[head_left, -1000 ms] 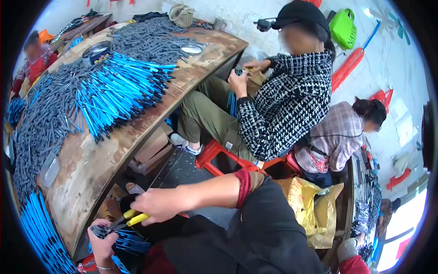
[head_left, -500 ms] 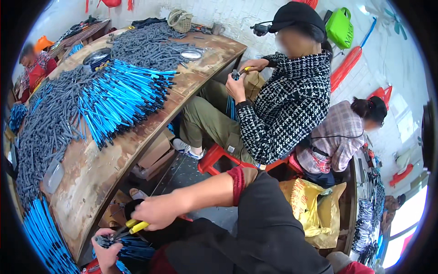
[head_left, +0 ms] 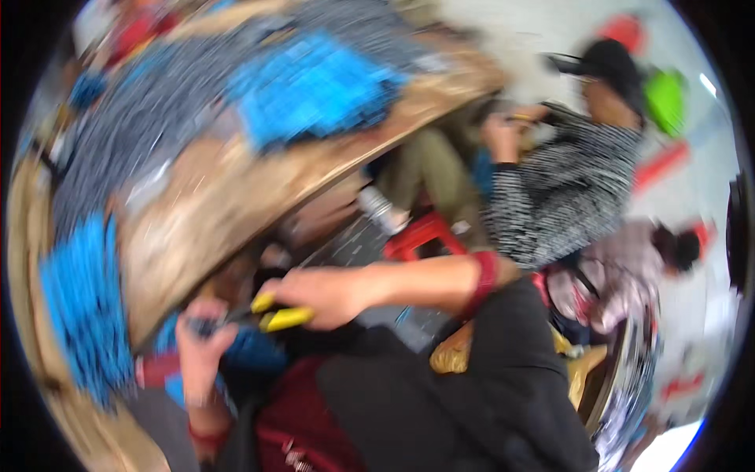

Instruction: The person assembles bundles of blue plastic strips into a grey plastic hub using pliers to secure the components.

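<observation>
Head view | right hand (head_left: 326,297) gripped yellow-handled tool (head_left: 285,318) | left hand (head_left: 203,346) apparently held dark piece (head_left: 203,326) | blue rods (head_left: 88,307) covered table's (head_left: 181,236) near-left corner | pale wall (head_left: 519,43) beyond

Blur softened everything. The wearer's right hand (head_left: 321,294) gripped yellow-handled pliers (head_left: 285,318), their dark end pointing toward the left hand (head_left: 206,340), whose fingers curled around a small dark piece (head_left: 203,326); contact between the two was too blurred to tell. A blue bunch (head_left: 255,352) showed just beside the left hand, toward the right one. Beyond both hands stretched a wooden workbench (head_left: 185,236), bearing a pile of blue rods (head_left: 314,86) and heaped grey pieces (head_left: 141,149). Beyond the right hand and rightward, a co-worker (head_left: 578,193) in a black-and-white jacket sat near a red stool (head_left: 425,232).
</observation>
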`<state>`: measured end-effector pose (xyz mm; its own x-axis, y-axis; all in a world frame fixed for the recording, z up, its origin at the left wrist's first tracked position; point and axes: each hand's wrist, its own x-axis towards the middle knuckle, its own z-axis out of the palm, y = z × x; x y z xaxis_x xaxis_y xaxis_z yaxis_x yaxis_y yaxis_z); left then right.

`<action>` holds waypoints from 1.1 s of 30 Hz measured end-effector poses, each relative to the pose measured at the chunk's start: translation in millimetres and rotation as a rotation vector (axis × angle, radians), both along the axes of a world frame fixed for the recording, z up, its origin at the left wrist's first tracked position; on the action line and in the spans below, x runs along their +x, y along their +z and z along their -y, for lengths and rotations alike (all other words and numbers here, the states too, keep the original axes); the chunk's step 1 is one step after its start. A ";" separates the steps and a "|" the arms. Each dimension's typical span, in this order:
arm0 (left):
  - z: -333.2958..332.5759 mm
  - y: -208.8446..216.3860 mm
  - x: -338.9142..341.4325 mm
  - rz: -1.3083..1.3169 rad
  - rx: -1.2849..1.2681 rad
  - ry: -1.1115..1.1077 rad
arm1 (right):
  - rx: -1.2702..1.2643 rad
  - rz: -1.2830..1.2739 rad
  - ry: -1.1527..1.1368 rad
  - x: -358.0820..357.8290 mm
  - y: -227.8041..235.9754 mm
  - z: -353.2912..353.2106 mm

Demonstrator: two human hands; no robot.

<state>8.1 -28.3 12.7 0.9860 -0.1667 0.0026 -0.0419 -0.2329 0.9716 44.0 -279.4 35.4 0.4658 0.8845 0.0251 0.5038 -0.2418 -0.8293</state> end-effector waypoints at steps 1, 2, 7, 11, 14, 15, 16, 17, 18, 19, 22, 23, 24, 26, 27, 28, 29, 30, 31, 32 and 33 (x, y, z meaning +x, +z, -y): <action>12.7 10.5 9.1 -0.005 -0.036 -0.017 | 0.040 0.000 -0.055 0.1 -4.4 2.6; 17.0 10.3 14.1 0.049 -0.042 -0.084 | 0.095 0.041 -0.110 -4.9 -16.9 8.2; -5.0 8.5 -3.9 0.014 -0.120 -0.168 | -0.251 -0.042 -0.084 -17.4 6.9 -1.8; -16.6 -1.6 -8.4 0.048 -0.144 -0.166 | -0.321 0.139 -0.014 -11.4 13.4 -11.6; -18.7 -3.5 -9.4 0.015 -0.152 -0.167 | -0.432 -0.021 -0.085 -11.3 35.5 -19.5; -18.1 -4.1 -9.4 0.002 -0.159 -0.168 | -0.490 -0.099 -0.121 -11.5 37.9 -20.6; -17.3 -3.6 -8.4 0.003 -0.159 -0.177 | -0.490 -0.099 -0.129 -14.2 36.2 -19.9; -16.9 -3.2 -7.9 0.004 -0.163 -0.187 | -0.420 -0.023 -0.133 -17.4 30.2 -18.8; -17.4 -3.3 -7.9 0.004 -0.162 -0.190 | -0.346 0.054 -0.131 -19.7 21.7 -18.7; -17.5 -3.2 -7.7 0.003 -0.162 -0.192 | -0.271 0.129 -0.127 -21.5 14.5 -18.6; -15.2 -2.4 -5.8 0.014 -0.144 -0.178 | -0.259 0.020 -0.182 -25.5 -4.3 -19.8; -14.3 -2.4 -5.3 0.020 -0.138 -0.172 | -0.256 -0.034 -0.210 -26.0 -7.0 -19.7; -13.4 -2.7 -4.7 0.018 -0.133 -0.167 | -0.251 -0.037 -0.205 -25.3 -6.2 -17.9; -11.4 -3.6 -5.1 0.037 -0.098 -0.182 | -0.303 -0.346 -0.265 -23.4 4.7 -13.0; -10.4 -3.7 -6.8 0.045 -0.080 -0.191 | -0.328 -0.503 -0.294 -23.2 11.4 -10.9; -10.6 -3.2 -7.0 0.042 -0.072 -0.187 | -0.322 -0.506 -0.287 -20.0 19.7 -10.7; -10.0 -0.8 -7.0 0.010 -0.075 -0.201 | -0.362 -0.486 -0.265 -17.2 32.7 -10.4; -9.4 1.4 -6.9 -0.023 -0.079 -0.216 | -0.403 -0.465 -0.243 -15.1 44.4 -10.8; -9.0 2.7 -6.8 -0.054 -0.083 -0.228 | -0.444 -0.442 -0.218 -14.2 50.6 -12.4; -8.6 1.8 -5.6 -0.056 -0.080 -0.225 | -0.442 -0.443 -0.215 -15.1 52.2 -15.9; -7.2 -0.2 -3.7 -0.007 -0.066 -0.211 | -0.485 -0.299 -0.185 -18.2 54.8 -20.2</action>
<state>4.4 -21.0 12.5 0.9292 -0.3693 0.0137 -0.0764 -0.1557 0.9848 25.8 -259.2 90.1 0.5378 0.6655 -0.5176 0.1788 -0.6900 -0.7013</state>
